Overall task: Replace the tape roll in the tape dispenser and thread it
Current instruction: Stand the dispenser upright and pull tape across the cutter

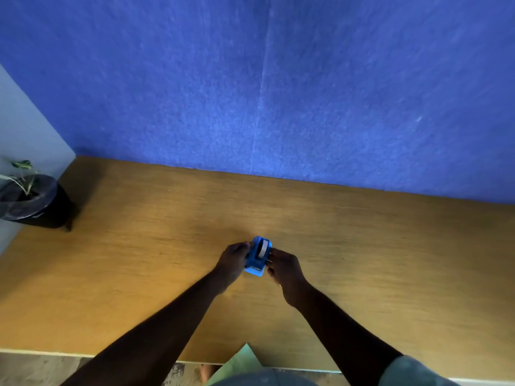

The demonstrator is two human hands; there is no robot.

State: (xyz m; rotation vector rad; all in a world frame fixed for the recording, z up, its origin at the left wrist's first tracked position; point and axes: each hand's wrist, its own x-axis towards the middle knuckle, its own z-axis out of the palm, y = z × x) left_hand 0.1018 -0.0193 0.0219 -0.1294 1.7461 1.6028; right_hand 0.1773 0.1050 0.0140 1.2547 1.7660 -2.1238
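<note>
A small blue tape dispenser [255,261] stands on the wooden table [390,260], near its middle. A white tape roll [262,248] sits in the dispenser's well, edge-on to me. My left hand [232,263] grips the dispenser's left side with curled fingers. My right hand [284,267] holds its right side, fingertips against the blue body and the dark hub end. The frame is blurred, so the tape's loose end and the cutter are not discernible.
A black pot with a small plant [33,201] stands at the table's far left corner. A blue felt wall [278,79] rises behind the table. The table's front edge [55,353] runs close to my body.
</note>
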